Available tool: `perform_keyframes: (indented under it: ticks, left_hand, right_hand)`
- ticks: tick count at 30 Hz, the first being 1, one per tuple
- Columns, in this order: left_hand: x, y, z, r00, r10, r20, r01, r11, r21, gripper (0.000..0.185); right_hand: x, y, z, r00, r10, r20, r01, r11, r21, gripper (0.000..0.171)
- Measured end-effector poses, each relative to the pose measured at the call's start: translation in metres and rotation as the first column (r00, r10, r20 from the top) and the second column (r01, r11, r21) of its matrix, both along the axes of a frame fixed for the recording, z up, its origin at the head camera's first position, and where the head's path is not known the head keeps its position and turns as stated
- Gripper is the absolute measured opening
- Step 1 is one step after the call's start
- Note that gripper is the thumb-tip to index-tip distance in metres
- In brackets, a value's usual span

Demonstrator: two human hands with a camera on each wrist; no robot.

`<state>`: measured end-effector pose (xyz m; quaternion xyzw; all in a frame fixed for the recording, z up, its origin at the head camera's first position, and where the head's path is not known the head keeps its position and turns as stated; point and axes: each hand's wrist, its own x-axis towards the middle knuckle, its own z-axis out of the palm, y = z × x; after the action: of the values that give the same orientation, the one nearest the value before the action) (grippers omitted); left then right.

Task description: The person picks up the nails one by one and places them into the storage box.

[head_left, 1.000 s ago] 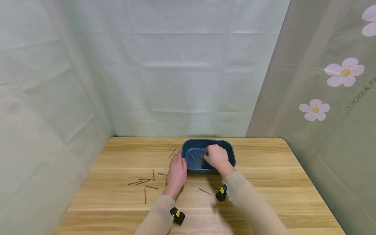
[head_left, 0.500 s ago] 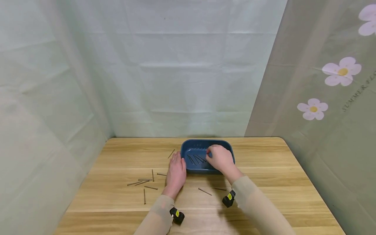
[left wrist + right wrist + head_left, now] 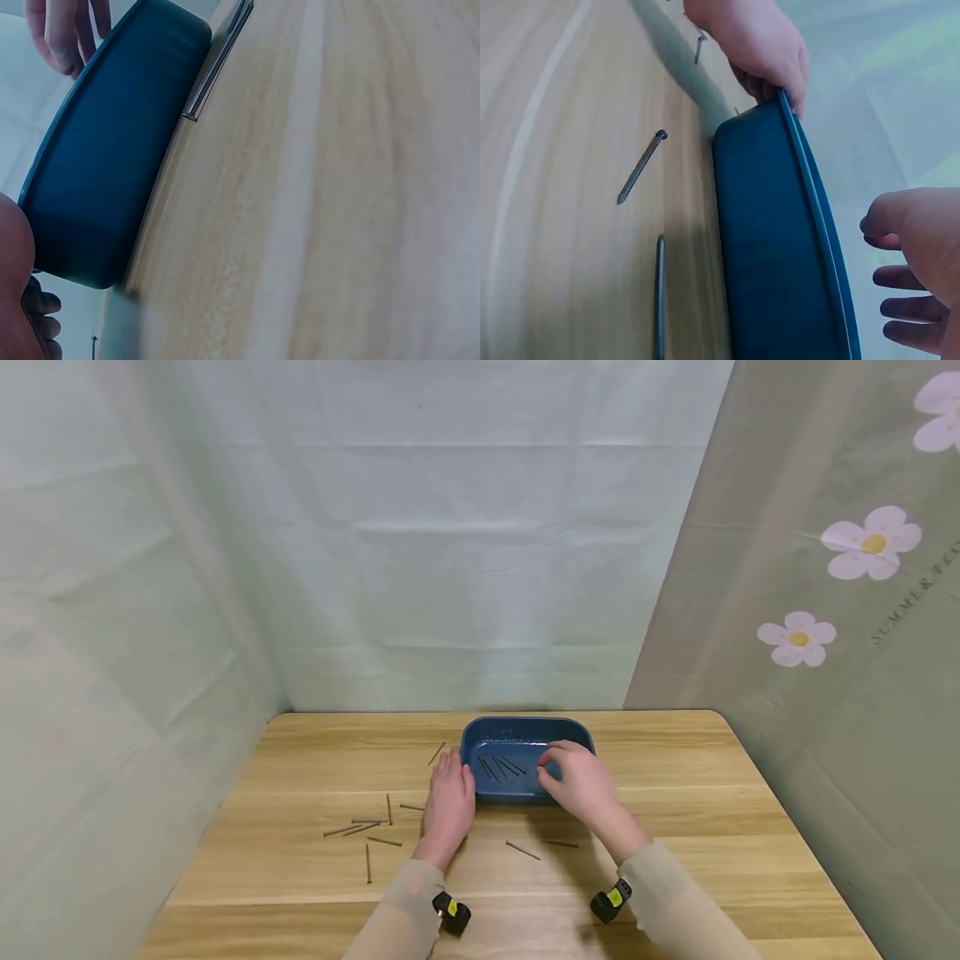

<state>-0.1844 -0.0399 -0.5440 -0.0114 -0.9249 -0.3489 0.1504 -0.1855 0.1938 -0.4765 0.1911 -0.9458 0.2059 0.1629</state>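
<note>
A dark blue tray (image 3: pixel 525 727) stands on the wooden table (image 3: pixel 675 827), with several nails (image 3: pixel 498 767) lying in it. My left hand (image 3: pixel 450 802) lies flat on the table, its fingertips against the tray's left wall. In the right wrist view, the left hand (image 3: pixel 757 45) touches the rim of the tray (image 3: pixel 780 247). My right hand (image 3: pixel 579 779) hovers over the tray's near right corner with its fingers loosely spread and holds nothing. The right hand (image 3: pixel 911 255) shows the same relaxed fingers.
Several loose nails (image 3: pixel 367 827) lie on the table left of my left hand. Two more nails (image 3: pixel 522 849) lie in front of the tray, and one nail (image 3: pixel 437 752) lies by its far left corner. Cloth walls close in the table's back and sides.
My right hand has drawn back from inside the tray toward its near right corner, and its fingers have loosened. The left hand and the tray have stayed in place.
</note>
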Motion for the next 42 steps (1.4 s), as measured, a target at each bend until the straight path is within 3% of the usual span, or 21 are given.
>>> perform_keyframes:
  ticks: [6, 25, 42]
  left_hand:
    - [-0.001, 0.000, -0.002, 1.000, -0.002, -0.012, 0.002, 1.000, -0.006, 0.049]
    - [0.000, 0.002, 0.001, 1.000, -0.007, -0.028, 0.007, 1.000, 0.017, 0.048]
    - [0.000, 0.001, 0.000, 1.000, -0.009, -0.018, 0.009, 1.000, 0.018, 0.048]
  right_hand:
    - [0.009, 0.013, -0.007, 0.998, 0.008, -0.059, -0.007, 1.000, 0.022, 0.007]
    - [0.047, 0.044, -0.010, 0.997, -0.009, -0.079, 0.009, 1.000, 0.001, 0.008]
    - [0.076, 0.063, -0.029, 0.993, -0.009, -0.120, 0.006, 1.000, -0.023, 0.016]
